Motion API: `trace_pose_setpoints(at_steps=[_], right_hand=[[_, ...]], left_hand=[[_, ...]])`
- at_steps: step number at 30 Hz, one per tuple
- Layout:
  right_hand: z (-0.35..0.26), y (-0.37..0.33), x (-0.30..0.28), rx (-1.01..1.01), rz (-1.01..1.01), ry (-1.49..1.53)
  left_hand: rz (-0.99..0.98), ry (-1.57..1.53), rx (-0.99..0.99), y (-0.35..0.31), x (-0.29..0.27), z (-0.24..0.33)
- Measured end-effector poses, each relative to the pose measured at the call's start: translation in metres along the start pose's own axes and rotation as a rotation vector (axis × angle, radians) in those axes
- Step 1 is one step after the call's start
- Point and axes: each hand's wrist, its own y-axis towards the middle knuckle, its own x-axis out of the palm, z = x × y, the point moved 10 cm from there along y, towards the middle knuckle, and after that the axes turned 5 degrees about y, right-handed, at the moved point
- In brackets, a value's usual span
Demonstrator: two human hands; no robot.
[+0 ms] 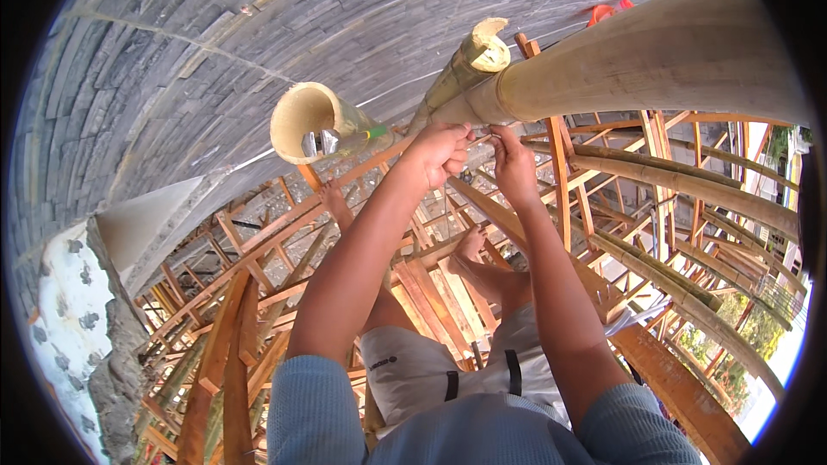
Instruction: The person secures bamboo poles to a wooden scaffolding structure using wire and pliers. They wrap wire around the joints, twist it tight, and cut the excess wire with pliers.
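A thick bamboo pole (637, 56) slants down from the upper right and meets a second bamboo pole (461, 69) with a ragged, split top. Just under where they meet, my left hand (438, 153) is closed in a fist with thumb and finger pinched. Close beside it on the right, my right hand (515, 164) is pinched too, its fingertips by the thick pole's underside. Whatever thin thing lies between the fingers is too small to name. To the left, an open-topped bamboo tube (291, 125) has shiny metal pieces (320, 141) inside.
A grey stone-clad wall (198, 43) rises ahead. Wooden scaffold beams (431, 293) lie below me, with gaps down to the ground. More bamboo poles (680, 179) run along the right. A green-banded item (374, 133) is against the open tube. My bare foot (471, 244) rests among the beams.
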Motion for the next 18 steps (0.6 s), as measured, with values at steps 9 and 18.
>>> trace_pose_setpoints(at_steps=[9,18], right_hand=[[-0.01,-0.009,0.013,-0.188,0.169,0.138],[0.014,-0.01,0.028,-0.088,0.307,0.069]], left_hand=[[-0.093,-0.079,0.046,-0.007,-0.008,0.003],[-0.082,-0.137,0.087,-0.018,0.007,-0.007]])
